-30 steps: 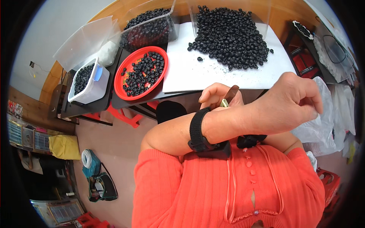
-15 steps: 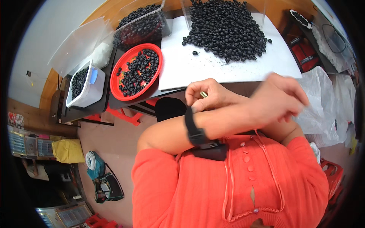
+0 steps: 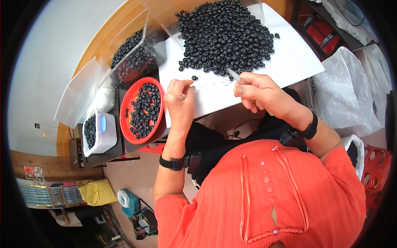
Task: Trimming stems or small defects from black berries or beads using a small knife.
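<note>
A small knife (image 3: 234, 75) is gripped in my right hand (image 3: 260, 93), its pale blade pointing up and left over the front edge of a big heap of black beads (image 3: 227, 39). At the left part of the white board (image 3: 211, 99) is my left hand (image 3: 180, 99), its fingers curled inward and the thumb near the index finger. Whether anything sits between those fingers is hidden. A few loose black beads (image 3: 194, 77) lie just beyond its fingertips. Close by on its left stands a red plate (image 3: 159, 118) of black beads.
Behind the plate stands a clear plastic box (image 3: 140, 53) of beads. A white tub (image 3: 108, 136) holds more at far left. Clear plastic bags (image 3: 343, 91) hang at the right, near a red stool (image 3: 377, 165). Dark crumbs dot the board by the heap.
My forearms were crossed, with my right hand at the left wrist strap; now they are apart. My left hand has swung left to the board, and the knife now points at the heap. The view has shifted.
</note>
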